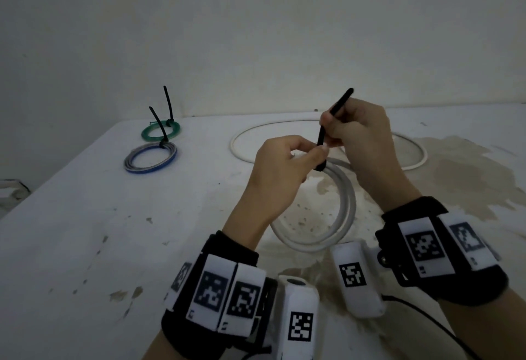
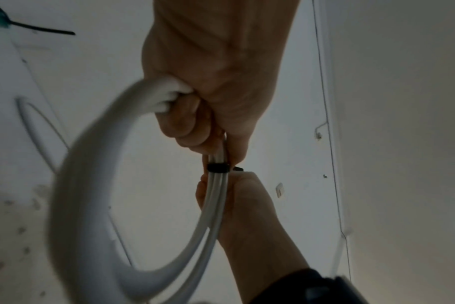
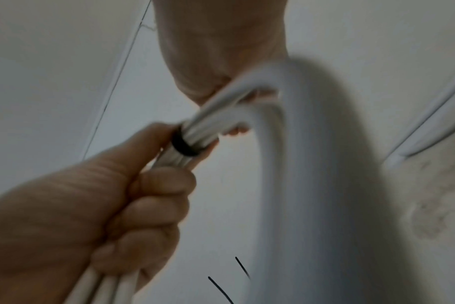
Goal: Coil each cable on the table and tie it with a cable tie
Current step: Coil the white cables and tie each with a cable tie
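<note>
Above the white table (image 1: 113,245) I hold up a coiled white cable (image 1: 348,205), several turns thick. My left hand (image 1: 310,151) grips the coil's top, its fingers curled round the bundled strands (image 2: 73,205). A black cable tie (image 1: 341,101) wraps that bundle as a snug band (image 2: 217,167) (image 3: 183,147) right beside the left fingers. My right hand (image 1: 333,131) is curled round the tie's tail, which sticks up out of the fist. The tie's head is mostly hidden between the two hands.
A loose white cable (image 1: 232,144) lies in a wide loop behind my hands. At the back left lie a green coil (image 1: 176,129) and a grey-and-blue coil (image 1: 129,161), each tied with a black tie whose tail stands up. A wall rises just behind the table.
</note>
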